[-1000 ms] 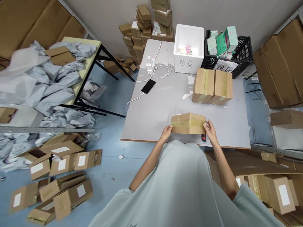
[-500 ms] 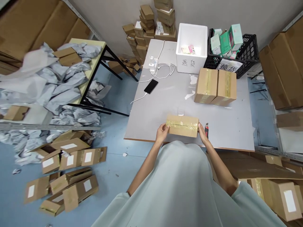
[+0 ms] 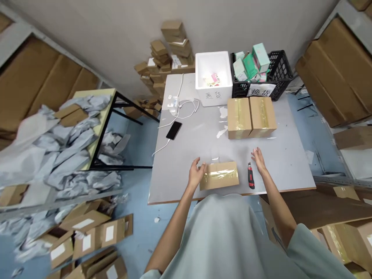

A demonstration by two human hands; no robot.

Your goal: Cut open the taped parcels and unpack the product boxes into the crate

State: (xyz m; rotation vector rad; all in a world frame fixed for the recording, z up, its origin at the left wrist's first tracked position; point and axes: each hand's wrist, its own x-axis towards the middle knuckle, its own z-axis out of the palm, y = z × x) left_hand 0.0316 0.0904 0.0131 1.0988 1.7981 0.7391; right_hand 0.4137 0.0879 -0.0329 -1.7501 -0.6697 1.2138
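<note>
A small taped cardboard box (image 3: 219, 176) lies near the front edge of the grey table (image 3: 192, 147). At its left end is my left hand (image 3: 197, 174), thumb and fingers apart, touching or very close to the box's corner. My right hand (image 3: 259, 161) is off the box, fingers spread over the table, holding nothing. Between the box and that hand lies a red and black utility knife (image 3: 250, 176). Two larger taped boxes (image 3: 239, 117) (image 3: 262, 116) stand side by side farther back.
At the table's back are a white foam bin (image 3: 215, 97) and a black crate (image 3: 279, 73) with green cartons. A phone (image 3: 174, 130) on a white cable lies left. Stacked boxes (image 3: 180, 48) stand behind; a side table (image 3: 95, 93) holds grey bags.
My right hand has let go of the small box and moved right and forward, past the knife. My left hand has opened at the box's left end. The whole view has shifted.
</note>
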